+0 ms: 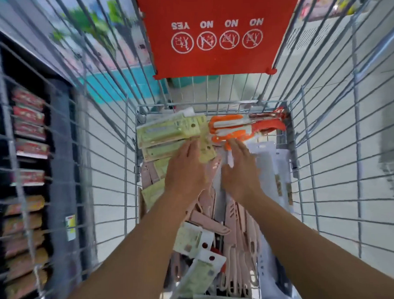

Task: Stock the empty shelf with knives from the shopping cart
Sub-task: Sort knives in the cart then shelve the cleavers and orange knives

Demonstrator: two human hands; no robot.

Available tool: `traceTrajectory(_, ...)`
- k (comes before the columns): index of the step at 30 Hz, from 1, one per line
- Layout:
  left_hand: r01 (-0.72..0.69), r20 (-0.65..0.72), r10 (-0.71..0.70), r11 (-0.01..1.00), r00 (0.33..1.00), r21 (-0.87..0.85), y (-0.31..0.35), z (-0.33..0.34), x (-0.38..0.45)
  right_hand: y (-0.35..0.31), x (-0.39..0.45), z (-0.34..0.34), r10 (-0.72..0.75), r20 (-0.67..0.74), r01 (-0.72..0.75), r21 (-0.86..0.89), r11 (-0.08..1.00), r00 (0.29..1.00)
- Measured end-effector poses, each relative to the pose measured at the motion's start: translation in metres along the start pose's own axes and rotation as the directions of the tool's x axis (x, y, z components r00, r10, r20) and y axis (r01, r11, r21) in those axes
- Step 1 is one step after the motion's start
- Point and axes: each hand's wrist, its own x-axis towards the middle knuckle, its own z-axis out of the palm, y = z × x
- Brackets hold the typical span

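Note:
Both my arms reach down into the wire shopping cart [133, 152]. My left hand [185, 172] lies on the green-carded knife packs [168, 132] at the cart's far left, fingers spread over one pack. My right hand [240, 170] hovers with fingers apart just below the orange-handled knives [242, 127] at the far right and above white packs [271, 159]. Pink knives [238, 238] and more green packs [191, 237] fill the near part of the cart. Whether either hand grips anything is unclear because of blur.
The red child-seat flap [215, 33] with upside-down warning signs hangs over the cart's far end. A dark shelf unit [29, 156] with red and brown packaged goods stands to the left. Pale floor shows through the cart's right side.

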Motion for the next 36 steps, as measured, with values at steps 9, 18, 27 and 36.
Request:
traceTrajectory(9, 0.207, 0.114, -0.227, 0.965, 0.967, 0.164, -0.056, 0.017, -0.069, -0.006, -0.069, 0.047, -0.051, 0.224, 0.085, -0.145, 0.986, 0.973)
traceTrajectory(18, 0.207, 0.03, -0.222, 0.944, 0.975, 0.256, -0.055, 0.017, -0.074, -0.011, -0.069, 0.047, 0.003, 0.119, 0.0, -0.026, 1.0, 0.993)
traceTrajectory(27, 0.113, -0.053, -0.102, 0.958, 0.993, 0.264, -0.043, 0.01, -0.07, -0.028, -0.046, 0.035, 0.138, 0.009, -0.138, 0.178, 0.974, 0.99)
traceTrajectory(36, 0.025, -0.307, 0.06, 0.964, 0.95, 0.265, -0.036, -0.04, 0.01, -0.036, 0.01, 0.019, 0.103, 0.01, -0.103, 0.1, 0.99, 0.995)
